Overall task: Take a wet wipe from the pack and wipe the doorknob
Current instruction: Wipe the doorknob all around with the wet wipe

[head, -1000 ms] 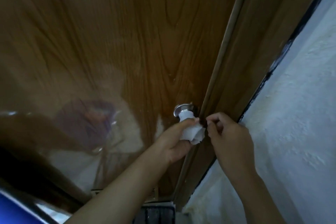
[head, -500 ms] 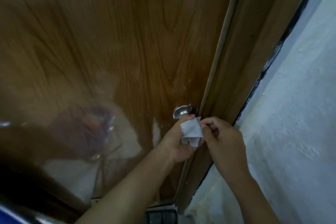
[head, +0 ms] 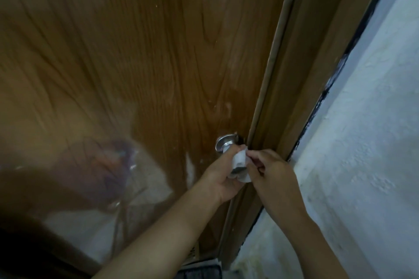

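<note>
The left hand (head: 223, 180) is curled around the metal doorknob (head: 226, 146), pressing a crumpled white wet wipe (head: 240, 165) against it from the seven o'clock side. The right hand (head: 273, 171), at the knob's four o'clock, pinches the wipe's upper edge between thumb and fingertips. The knob sits at the right edge of the glossy brown wooden door (head: 136, 63), just beside the door frame (head: 294, 97); only its round base plate shows bare at the wipe's eleven o'clock.

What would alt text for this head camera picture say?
Two bare hands, left hand and right hand, hold a white wet wipe around a silver doorknob on a brown wooden door, beside a white wall.
</note>
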Tool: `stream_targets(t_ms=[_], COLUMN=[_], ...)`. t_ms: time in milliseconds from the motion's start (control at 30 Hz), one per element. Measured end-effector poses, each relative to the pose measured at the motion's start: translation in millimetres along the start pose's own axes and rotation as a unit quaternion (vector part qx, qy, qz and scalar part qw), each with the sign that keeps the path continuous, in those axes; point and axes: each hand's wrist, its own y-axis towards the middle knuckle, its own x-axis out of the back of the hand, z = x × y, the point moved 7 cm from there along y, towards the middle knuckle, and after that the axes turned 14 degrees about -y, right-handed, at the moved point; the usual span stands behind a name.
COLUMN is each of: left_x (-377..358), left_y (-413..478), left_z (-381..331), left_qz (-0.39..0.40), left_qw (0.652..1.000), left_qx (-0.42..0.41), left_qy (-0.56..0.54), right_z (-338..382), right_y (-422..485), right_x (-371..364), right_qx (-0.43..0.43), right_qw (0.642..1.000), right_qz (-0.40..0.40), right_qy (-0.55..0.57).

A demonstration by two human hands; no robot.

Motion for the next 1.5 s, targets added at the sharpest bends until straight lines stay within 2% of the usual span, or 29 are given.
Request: stream_targets(t_ms=[133,300,367,500,667,767,867,933,1067,1167,1233,1333,1433,1500], left_x=[-4,2,3,-3,-6,-5,4,14,32,30,20,12,15,20], left_y=[-6,2,4,-2,-12,-19,-22,-25,-35,-46,-53,-61,-63,-63], left_z=[0,-11,-11,-5,-1,-1,-4,-7,-14,-30,-38,-43,-43,-43], left_qz=[0.023,-0.07,-0.081,-0.036,0.023,0.034,-0.005,-0.044,-0.12,-0.159,-0.138,-0.095,-0.077,-0.076], left_qw=[0.999,0.997,0.996,0.998,0.999,0.999,0.998,0.993,0.934,0.868,0.838,0.821,0.822,0.825], left_qx=[0.022,0.036,0.029,0.005,-0.019,-0.031,-0.051,-0.072,-0.148,-0.268,-0.331,-0.384,-0.403,-0.408], left_qy=[0.001,-0.025,-0.03,-0.044,0.025,0.024,0.026,0.086,0.301,0.386,0.411,0.411,0.394,0.383], right_z=[-3,2,1,-1,0,1,0,-2,-5,-4,-3,1,-2,-6], right_y=[2,0,-1,-4,-5,-5,-5,-4,2,6,5,-2,-10,-12], right_x=[4,2,2,2,6,6,5,5,3,-8,-13,-15,-26,-27], right_qx=[-0.028,-0.021,-0.021,-0.026,-0.024,-0.026,-0.027,-0.031,-0.056,-0.075,-0.073,-0.07,-0.102,-0.109], right_qw=[0.999,0.998,0.998,0.997,0.997,0.997,0.997,0.997,0.996,0.997,0.997,0.995,0.991,0.99], right_qz=[-0.032,-0.031,-0.039,-0.04,-0.054,-0.052,-0.048,-0.046,-0.049,-0.013,-0.022,-0.07,-0.055,-0.052], right_qy=[0.016,0.042,0.047,0.062,0.043,0.048,0.061,0.06,0.04,0.009,0.012,0.02,0.071,0.068])
